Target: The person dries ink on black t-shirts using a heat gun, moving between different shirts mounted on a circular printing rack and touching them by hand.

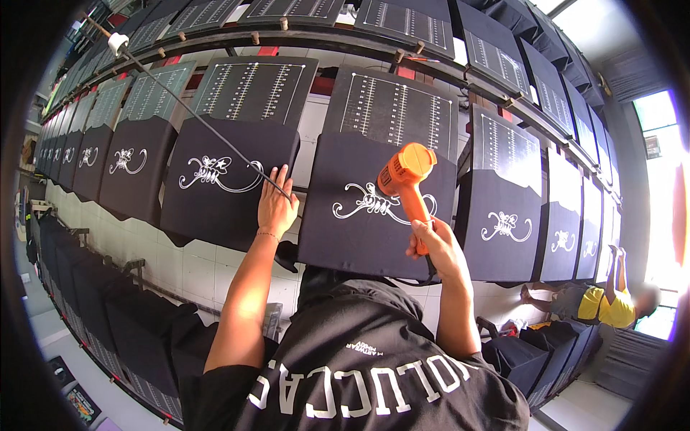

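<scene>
Above black cloth (323, 241), the right grip (442, 248) wraps an orange dryer (411, 183).

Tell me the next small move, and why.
Probably sweep the orange blower slowly along the white design: the right hand holds it over that design, while the left hand rests at the edge of the neighbouring black fabric.

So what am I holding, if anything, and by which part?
Your right hand holds an orange blower by its handle. Whether your left hand grips the thin dark rod crossing it cannot be told.
</scene>
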The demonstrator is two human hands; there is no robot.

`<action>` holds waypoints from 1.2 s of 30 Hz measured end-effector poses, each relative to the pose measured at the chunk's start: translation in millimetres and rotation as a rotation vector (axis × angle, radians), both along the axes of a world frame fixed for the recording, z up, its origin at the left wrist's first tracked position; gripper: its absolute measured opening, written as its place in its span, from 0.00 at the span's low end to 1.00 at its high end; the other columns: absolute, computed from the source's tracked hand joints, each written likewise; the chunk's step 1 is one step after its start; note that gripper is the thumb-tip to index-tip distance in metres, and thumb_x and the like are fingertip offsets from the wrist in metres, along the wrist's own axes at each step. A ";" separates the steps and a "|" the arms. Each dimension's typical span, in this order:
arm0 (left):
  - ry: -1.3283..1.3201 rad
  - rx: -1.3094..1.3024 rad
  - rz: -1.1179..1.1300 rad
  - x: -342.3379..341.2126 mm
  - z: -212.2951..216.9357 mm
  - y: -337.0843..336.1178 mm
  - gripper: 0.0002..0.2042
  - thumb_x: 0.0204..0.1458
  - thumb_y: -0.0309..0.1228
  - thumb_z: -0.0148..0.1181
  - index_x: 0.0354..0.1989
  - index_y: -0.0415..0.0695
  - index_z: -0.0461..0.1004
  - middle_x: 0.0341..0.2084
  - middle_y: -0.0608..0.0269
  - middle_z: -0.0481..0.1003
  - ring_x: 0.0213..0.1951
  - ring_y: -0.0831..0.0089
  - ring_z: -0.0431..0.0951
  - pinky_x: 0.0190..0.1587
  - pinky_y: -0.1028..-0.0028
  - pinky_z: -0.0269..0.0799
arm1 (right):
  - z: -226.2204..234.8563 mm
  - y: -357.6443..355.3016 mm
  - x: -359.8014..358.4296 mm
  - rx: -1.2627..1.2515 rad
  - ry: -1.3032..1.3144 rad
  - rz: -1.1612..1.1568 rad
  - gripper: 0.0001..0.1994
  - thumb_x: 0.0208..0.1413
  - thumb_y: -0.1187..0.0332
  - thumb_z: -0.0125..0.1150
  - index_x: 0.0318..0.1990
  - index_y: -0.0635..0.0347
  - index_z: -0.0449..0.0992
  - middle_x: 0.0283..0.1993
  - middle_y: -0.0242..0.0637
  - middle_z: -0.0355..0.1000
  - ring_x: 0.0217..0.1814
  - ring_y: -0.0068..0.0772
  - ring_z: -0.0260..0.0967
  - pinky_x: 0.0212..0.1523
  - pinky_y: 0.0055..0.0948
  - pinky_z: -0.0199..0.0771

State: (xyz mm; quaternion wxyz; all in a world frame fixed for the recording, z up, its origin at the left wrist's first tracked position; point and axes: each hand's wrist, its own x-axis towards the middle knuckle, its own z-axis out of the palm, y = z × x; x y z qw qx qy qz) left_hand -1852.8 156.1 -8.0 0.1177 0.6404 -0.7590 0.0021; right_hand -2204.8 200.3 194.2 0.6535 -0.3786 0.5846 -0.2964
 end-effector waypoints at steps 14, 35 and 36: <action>0.030 0.046 0.010 -1.7 4.4 0.9 0.19 0.57 0.33 0.51 0.53 0.36 0.74 0.70 0.55 0.57 0.72 0.55 0.54 0.73 0.57 0.50 | 10.3 26.8 -4.2 0.042 0.076 0.049 0.16 0.63 0.59 0.58 0.45 0.67 0.70 0.26 0.30 0.69 0.26 0.21 0.71 0.28 0.21 0.72; 0.028 0.057 0.017 -4.4 8.0 0.0 0.18 0.56 0.32 0.53 0.51 0.35 0.75 0.70 0.55 0.58 0.71 0.54 0.55 0.73 0.57 0.51 | -0.3 17.3 -6.4 -0.037 0.060 -0.079 0.14 0.63 0.60 0.59 0.42 0.65 0.71 0.25 0.30 0.68 0.24 0.20 0.69 0.26 0.22 0.70; 0.031 0.062 0.019 -4.7 8.5 0.4 0.18 0.56 0.32 0.53 0.51 0.35 0.75 0.70 0.55 0.58 0.71 0.54 0.55 0.73 0.57 0.51 | 0.1 13.3 -11.4 -0.012 0.046 -0.070 0.14 0.63 0.60 0.59 0.42 0.64 0.71 0.25 0.29 0.68 0.24 0.20 0.68 0.26 0.22 0.70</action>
